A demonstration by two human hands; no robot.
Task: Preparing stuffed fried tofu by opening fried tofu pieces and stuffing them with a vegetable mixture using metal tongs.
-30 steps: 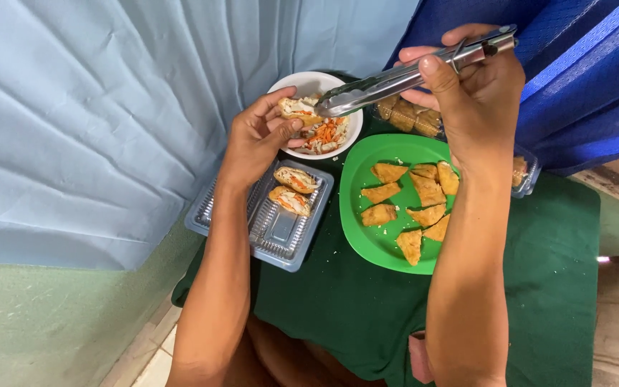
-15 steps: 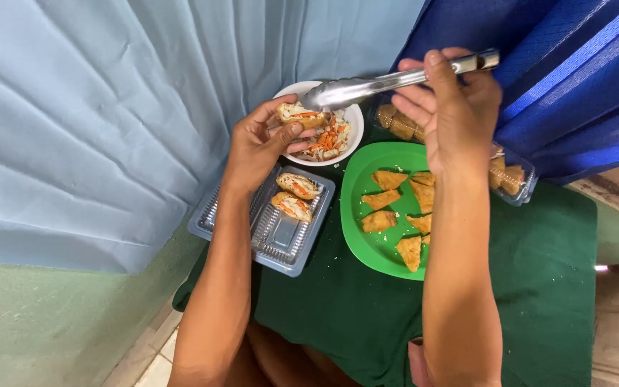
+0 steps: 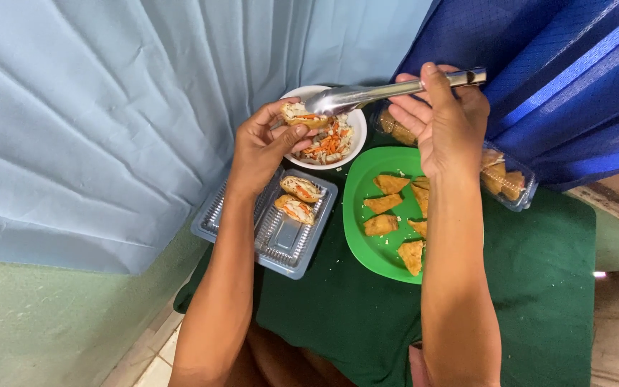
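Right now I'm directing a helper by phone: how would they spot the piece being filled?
On the green cloth, find the white bowl of shredded filling. Above its left rim, the left hand holds one fried piece that metal tongs touch. It is the only piece off the table.

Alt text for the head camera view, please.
The left hand holds a stuffed fried piece over a white bowl of shredded filling while the right hand works metal tongs at it. Below sit a clear tray with two stuffed pieces and a green plate of fried triangles.
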